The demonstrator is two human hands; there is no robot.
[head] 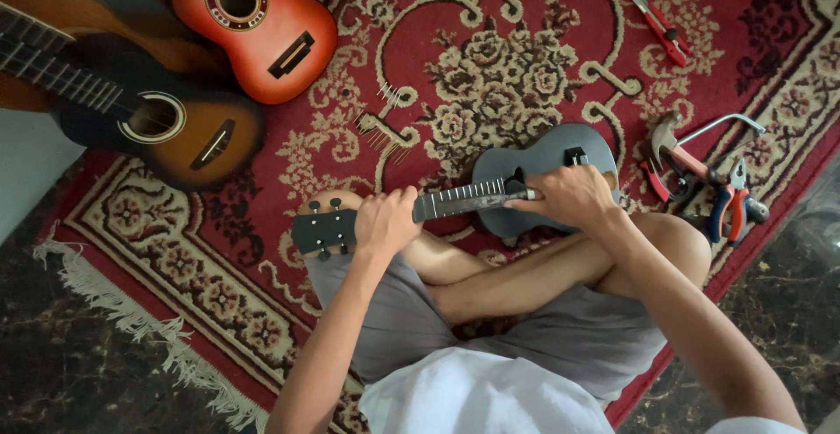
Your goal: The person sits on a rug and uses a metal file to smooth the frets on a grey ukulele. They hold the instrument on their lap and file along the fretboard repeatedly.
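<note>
Left of the grey ukulele (pixel 534 176), a dark sunburst guitar (pixel 171 132) and a small orange guitar (pixel 258 27) lie at the edge of the red patterned rug (pixel 542 40). The ukulele rests across the seated person's crossed legs. The left hand (pixel 383 220) is clenched around its neck just beside the headstock. The right hand (pixel 569 198) presses on the neck where it meets the body, perhaps pinching a small tool, though that is hard to make out. Right of the ukulele lie a hammer (pixel 669 141), pliers (pixel 731 202) and a red cutter (pixel 661 27).
</note>
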